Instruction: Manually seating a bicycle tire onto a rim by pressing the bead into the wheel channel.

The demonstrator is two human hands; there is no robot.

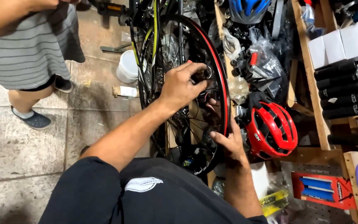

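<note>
A black bicycle wheel with a red-striped rim [221, 79] stands upright in front of me, mounted on a bike with a black and yellow frame [154, 29]. My left hand [182, 86] reaches over the spokes and closes its fingers on the hub [207, 73] at the wheel's centre. My right hand [227, 139] grips the lower right part of the rim, fingers wrapped round it from behind. My black-shirted chest fills the bottom of the view.
Another person in a grey striped top [30, 49] and dark shoes stands at the left on the stone floor. A white bucket [127, 66] sits by the bike. A red helmet [271, 129], a blue helmet [248, 9], bagged parts, white boxes [338, 43] and black grips crowd wooden shelves at right.
</note>
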